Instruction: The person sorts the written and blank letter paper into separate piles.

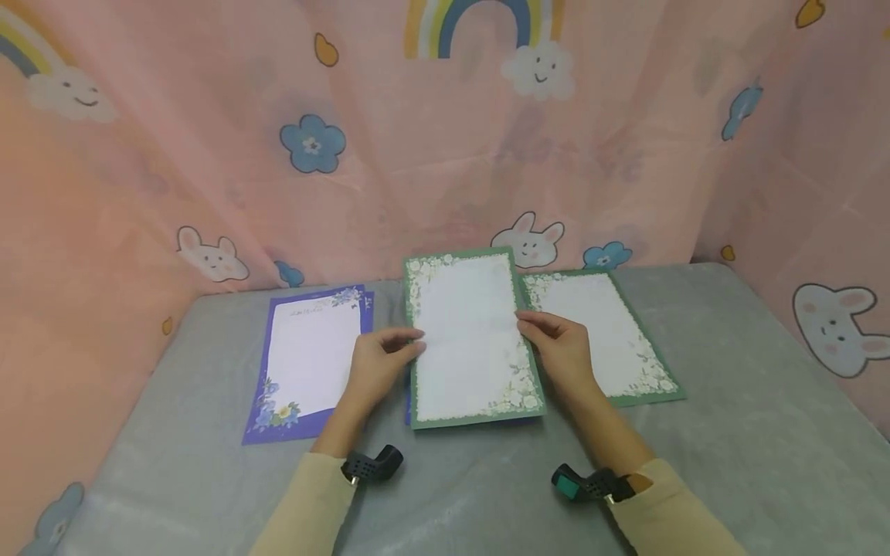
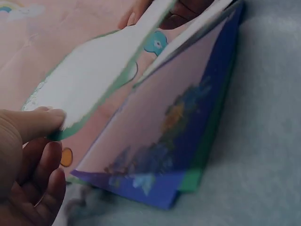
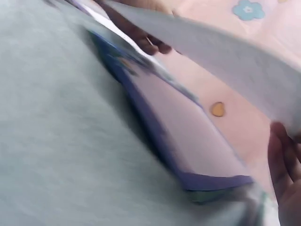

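Observation:
A sheet of writing paper (image 1: 464, 340) with a green border and white flowers is held up in the middle of the head view. My left hand (image 1: 375, 363) pinches its left edge between thumb and fingers. The right edge is pinched by my right hand (image 1: 562, 351). Below the raised sheet, apart from it, lies a purple-bordered sheet (image 2: 150, 176) with blue flowers and a yellow one, and a green edge shows beneath that. In the right wrist view the raised sheet (image 3: 225, 56) bows between both hands.
To the left lie overlapping purple-bordered sheets (image 1: 313, 359), the top one with faint writing near its upper edge. Another green-bordered sheet (image 1: 598, 324) lies on the right, partly behind my right hand. A grey cloth (image 1: 167, 432) covers the table, with a pink patterned curtain (image 1: 389, 177) behind.

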The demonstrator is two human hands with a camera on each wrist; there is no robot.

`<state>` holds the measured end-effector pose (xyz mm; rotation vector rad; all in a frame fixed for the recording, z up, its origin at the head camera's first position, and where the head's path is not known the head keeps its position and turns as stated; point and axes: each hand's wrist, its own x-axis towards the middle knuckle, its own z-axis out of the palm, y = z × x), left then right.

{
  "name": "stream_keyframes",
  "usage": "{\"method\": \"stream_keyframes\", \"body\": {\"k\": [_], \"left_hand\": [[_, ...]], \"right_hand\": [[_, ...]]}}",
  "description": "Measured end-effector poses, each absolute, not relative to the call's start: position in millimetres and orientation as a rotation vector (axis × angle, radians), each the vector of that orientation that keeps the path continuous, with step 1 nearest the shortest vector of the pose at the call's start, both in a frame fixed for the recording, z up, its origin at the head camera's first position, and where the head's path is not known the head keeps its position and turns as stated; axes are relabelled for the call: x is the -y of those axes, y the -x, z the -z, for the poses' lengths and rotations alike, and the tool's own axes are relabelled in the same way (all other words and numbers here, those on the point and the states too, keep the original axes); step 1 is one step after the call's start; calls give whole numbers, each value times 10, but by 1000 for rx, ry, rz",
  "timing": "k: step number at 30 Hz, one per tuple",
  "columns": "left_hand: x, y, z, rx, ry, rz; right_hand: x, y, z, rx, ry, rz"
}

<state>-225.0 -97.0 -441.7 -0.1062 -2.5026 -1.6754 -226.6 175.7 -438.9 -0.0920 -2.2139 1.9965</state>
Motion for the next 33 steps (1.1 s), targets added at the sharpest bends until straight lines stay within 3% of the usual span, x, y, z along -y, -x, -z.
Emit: {"method": "stream_keyframes", "body": {"k": [17,25,33], "left_hand": [[534,2154,3993,2454,253,1867],[223,2207,3831,2473,384,1862],[-39,2240,3765,2523,344,1872]], "right_hand": [[-2450,2267,4033,2145,-151,-2199],[-2776,2227,3919,2131,-107,-2174],[-2960,2168,3826,2258,21,-1967]]}}
